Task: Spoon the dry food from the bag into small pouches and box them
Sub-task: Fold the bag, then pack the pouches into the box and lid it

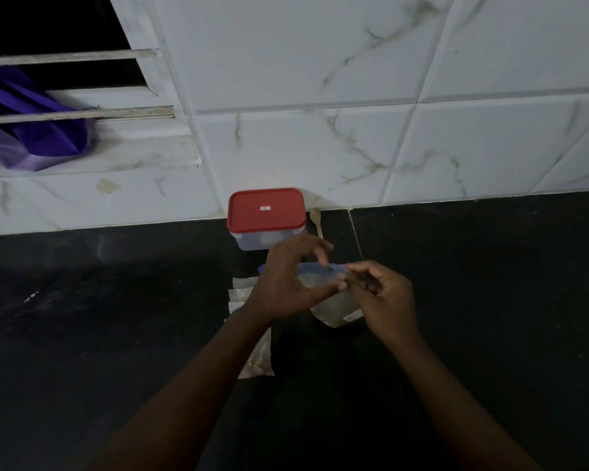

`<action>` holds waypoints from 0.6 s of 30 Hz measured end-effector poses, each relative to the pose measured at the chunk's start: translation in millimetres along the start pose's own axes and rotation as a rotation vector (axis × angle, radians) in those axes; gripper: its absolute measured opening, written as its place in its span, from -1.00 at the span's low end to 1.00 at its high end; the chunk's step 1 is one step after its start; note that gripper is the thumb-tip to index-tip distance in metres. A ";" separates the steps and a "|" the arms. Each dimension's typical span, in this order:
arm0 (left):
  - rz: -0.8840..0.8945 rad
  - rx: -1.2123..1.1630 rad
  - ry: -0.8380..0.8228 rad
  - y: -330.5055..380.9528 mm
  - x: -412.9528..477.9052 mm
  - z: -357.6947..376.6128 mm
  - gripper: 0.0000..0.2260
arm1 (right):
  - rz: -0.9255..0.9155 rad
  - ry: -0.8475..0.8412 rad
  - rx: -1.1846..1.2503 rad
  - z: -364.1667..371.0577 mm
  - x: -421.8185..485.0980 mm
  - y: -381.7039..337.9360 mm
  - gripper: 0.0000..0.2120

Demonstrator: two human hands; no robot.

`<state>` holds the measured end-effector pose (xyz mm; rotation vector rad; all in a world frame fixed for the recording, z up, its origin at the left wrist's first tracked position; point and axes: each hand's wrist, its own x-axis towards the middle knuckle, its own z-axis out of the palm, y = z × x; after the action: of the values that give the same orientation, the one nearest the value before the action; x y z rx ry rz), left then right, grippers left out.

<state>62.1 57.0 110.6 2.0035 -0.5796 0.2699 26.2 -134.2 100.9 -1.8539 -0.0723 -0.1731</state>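
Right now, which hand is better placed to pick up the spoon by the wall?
Probably left: the left hand is just in front of the spoon, the right hand farther off. Both hold the bag.

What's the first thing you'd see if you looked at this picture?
The box with the bright red lid jumps out, standing at the back of the dark counter against the white tiled wall. In front of it, the left hand and the right hand pinch a clear pouch with a blue strip. A purple bag sits on the window ledge, upper left.
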 end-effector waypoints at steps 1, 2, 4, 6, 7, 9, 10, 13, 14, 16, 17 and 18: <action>-0.047 0.010 -0.053 -4.1 -0.8 -4.2 -0.59 | 0.022 -0.009 0.040 -2.2 1.5 -0.2 -0.90; -0.111 0.048 -0.111 -8.3 -1.7 -8.3 -0.52 | 0.037 -0.014 0.068 -4.6 3.1 0.7 -0.90; -0.203 0.167 -0.226 -16.2 -3.9 -15.3 -0.50 | 0.061 -0.031 0.094 -9.0 5.4 3.9 -0.91; -0.228 0.249 -0.316 -22.9 -4.5 -21.3 -0.66 | 0.079 -0.056 0.090 -13.9 6.2 8.6 -0.90; -0.241 0.269 -0.351 -24.7 -4.4 -24.1 -0.74 | 0.091 -0.057 0.097 -15.9 6.7 10.8 -0.89; -0.278 0.292 -0.397 -27.7 -3.4 -29.0 -0.80 | 0.126 -0.030 0.123 -19.1 8.1 14.5 -0.91; -0.295 0.300 -0.417 -28.8 -2.4 -30.7 -0.80 | 0.139 -0.018 0.139 -20.3 8.7 16.0 -0.94; -0.313 0.297 -0.428 -27.6 0.6 -31.3 -0.83 | 0.152 0.015 0.139 -21.5 12.0 21.5 -0.94; -0.316 0.292 -0.422 -27.1 1.6 -30.6 -0.84 | 0.160 0.019 0.135 -21.7 13.3 24.4 -0.90; -0.324 0.301 -0.440 -26.7 3.5 -29.5 -0.85 | 0.174 -0.002 0.140 -22.1 15.7 28.5 -0.84; -0.328 0.311 -0.460 -26.7 3.8 -29.2 -0.85 | 0.172 -0.022 0.120 -22.5 16.4 30.8 -0.84; -0.328 0.316 -0.472 -26.5 4.0 -29.1 -0.86 | 0.167 -0.044 0.092 -23.1 16.7 32.8 -0.87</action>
<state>80.5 91.7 105.9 2.4495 -0.5058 -0.3424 45.3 -166.4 78.9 -1.7625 0.0440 -0.0125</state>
